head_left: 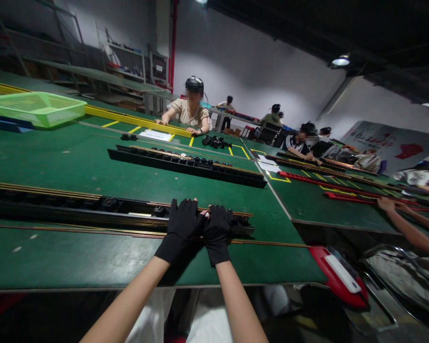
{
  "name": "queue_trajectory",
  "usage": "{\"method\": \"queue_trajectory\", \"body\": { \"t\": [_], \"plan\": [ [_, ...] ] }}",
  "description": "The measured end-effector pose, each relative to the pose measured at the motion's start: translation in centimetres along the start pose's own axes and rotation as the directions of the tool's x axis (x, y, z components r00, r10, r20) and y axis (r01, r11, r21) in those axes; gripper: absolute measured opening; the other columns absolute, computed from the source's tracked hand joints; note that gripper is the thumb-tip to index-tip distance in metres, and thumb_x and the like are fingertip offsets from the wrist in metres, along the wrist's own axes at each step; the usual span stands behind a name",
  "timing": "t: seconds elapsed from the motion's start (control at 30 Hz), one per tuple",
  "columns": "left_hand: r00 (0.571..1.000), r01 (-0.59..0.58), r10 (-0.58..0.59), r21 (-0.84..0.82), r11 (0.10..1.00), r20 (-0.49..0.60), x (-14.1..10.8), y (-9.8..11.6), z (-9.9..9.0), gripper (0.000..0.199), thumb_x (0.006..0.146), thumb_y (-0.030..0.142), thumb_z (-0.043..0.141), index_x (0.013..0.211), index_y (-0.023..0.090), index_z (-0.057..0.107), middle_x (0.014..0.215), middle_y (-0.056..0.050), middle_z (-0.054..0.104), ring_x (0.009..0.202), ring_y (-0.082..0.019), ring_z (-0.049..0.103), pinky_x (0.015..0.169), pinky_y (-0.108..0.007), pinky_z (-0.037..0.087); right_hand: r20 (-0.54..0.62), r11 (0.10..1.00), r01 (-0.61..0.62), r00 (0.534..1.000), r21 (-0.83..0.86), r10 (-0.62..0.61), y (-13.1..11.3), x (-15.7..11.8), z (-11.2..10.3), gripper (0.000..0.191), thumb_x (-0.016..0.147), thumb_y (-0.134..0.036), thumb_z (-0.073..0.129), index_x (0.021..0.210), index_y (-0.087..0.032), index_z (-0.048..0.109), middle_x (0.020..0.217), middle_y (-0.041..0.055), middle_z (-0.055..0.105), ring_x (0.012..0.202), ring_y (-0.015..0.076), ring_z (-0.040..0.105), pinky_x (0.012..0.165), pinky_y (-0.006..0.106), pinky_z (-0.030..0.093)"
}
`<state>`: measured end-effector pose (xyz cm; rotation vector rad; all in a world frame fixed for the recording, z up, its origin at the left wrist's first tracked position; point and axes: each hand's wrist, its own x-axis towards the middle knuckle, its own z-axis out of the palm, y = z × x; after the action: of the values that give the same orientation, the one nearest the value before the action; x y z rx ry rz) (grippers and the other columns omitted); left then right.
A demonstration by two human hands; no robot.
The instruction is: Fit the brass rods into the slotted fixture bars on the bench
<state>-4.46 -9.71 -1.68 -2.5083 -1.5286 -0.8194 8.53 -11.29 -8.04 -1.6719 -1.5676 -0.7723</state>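
A long black channel (128,220) with black fittings inside lies along the near side of the table. My left hand (183,221), in a black glove with bare fingertips, grips the channel near its right end, fingers over the far wall. Close beside it my right hand (217,228), gloved alike, is wrapped over the same channel. The two thumbs nearly meet; whether a small part sits between them I cannot make out. Thin brass-coloured rods (43,188) run along the channel's top. More thin rods (271,244) lie on the table on its near side.
A second black channel (186,166) lies farther back, with loose black parts (216,141) behind it. A green basket (35,107) stands at the far left. Across the green table (93,267), a person holds a yellow channel (136,119). A red and white object (339,276) is off the right corner.
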Motion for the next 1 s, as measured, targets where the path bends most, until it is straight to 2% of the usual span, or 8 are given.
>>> {"method": "queue_trajectory", "body": {
  "t": [0.13, 0.33, 0.5, 0.67, 0.8, 1.0],
  "plan": [
    [1.000, 0.031, -0.031, -0.004, 1.000, 0.000, -0.3, -0.2, 0.4, 0.050, 0.096, 0.045, 0.043, 0.122, 0.008, 0.065, 0.119, -0.019, 0.068, 0.113, -0.034, 0.061, 0.111, -0.060, 0.027, -0.028, 1.000, -0.021, 0.999, 0.009, 0.021, -0.1, -0.3, 0.6, 0.023, 0.091, -0.026, 0.051, 0.106, -0.016, 0.066, 0.105, 0.0108, 0.070, 0.109, 0.0262, 0.056, 0.111, 0.050, 0.024],
    [1.000, 0.012, -0.012, -0.005, 1.000, -0.011, -0.4, 0.0, 0.4, 0.050, 0.097, 0.044, 0.041, 0.121, 0.006, 0.065, 0.120, -0.020, 0.068, 0.117, -0.035, 0.059, 0.110, -0.059, 0.029, 0.000, 0.999, -0.041, 0.999, 0.028, 0.041, 0.0, -0.4, 0.6, 0.024, 0.092, -0.026, 0.052, 0.107, -0.016, 0.067, 0.108, 0.0114, 0.070, 0.111, 0.0268, 0.055, 0.113, 0.049, 0.021],
    [1.000, 0.005, -0.006, 0.007, 1.000, 0.011, -0.4, 0.0, 0.1, 0.053, 0.098, 0.042, 0.038, 0.128, 0.005, 0.060, 0.128, -0.021, 0.064, 0.123, -0.036, 0.056, 0.110, -0.059, 0.029, 0.015, 1.000, -0.029, 0.999, 0.011, 0.029, -0.1, -0.2, 0.3, 0.026, 0.094, -0.025, 0.048, 0.106, -0.015, 0.069, 0.106, 0.0119, 0.071, 0.109, 0.0260, 0.056, 0.113, 0.049, 0.022],
    [0.996, 0.004, 0.001, 0.054, 0.999, -0.087, -0.8, -1.6, 0.4, 0.054, 0.099, 0.040, 0.035, 0.138, 0.006, 0.052, 0.144, -0.021, 0.051, 0.135, -0.038, 0.044, 0.110, -0.062, 0.027, -0.002, 0.998, -0.044, 0.999, 0.033, 0.044, -0.2, -0.3, 0.2, 0.030, 0.095, -0.025, 0.046, 0.109, -0.014, 0.069, 0.109, 0.0134, 0.071, 0.109, 0.0256, 0.058, 0.112, 0.049, 0.024],
    [0.998, -0.010, 0.014, 0.067, 0.998, -0.059, -1.3, -2.9, 1.0, 0.051, 0.099, 0.038, 0.034, 0.128, 0.005, 0.061, 0.131, -0.022, 0.062, 0.124, -0.039, 0.055, 0.108, -0.063, 0.029, 0.062, 0.997, -0.068, 0.996, 0.034, 0.066, -0.2, -0.5, 0.3, 0.031, 0.094, -0.024, 0.047, 0.114, -0.014, 0.068, 0.113, 0.0140, 0.070, 0.112, 0.0255, 0.057, 0.113, 0.049, 0.024],
    [0.996, 0.021, -0.016, 0.054, 0.998, -0.088, -1.4, -2.7, 1.2, 0.054, 0.099, 0.040, 0.033, 0.126, 0.004, 0.062, 0.122, -0.023, 0.066, 0.120, -0.038, 0.057, 0.109, -0.061, 0.029, -0.008, 0.999, -0.034, 0.999, 0.008, 0.034, -0.2, -0.3, 0.1, 0.029, 0.094, -0.025, 0.047, 0.109, -0.014, 0.069, 0.109, 0.0117, 0.072, 0.109, 0.0257, 0.059, 0.113, 0.047, 0.025]
  ]
}}
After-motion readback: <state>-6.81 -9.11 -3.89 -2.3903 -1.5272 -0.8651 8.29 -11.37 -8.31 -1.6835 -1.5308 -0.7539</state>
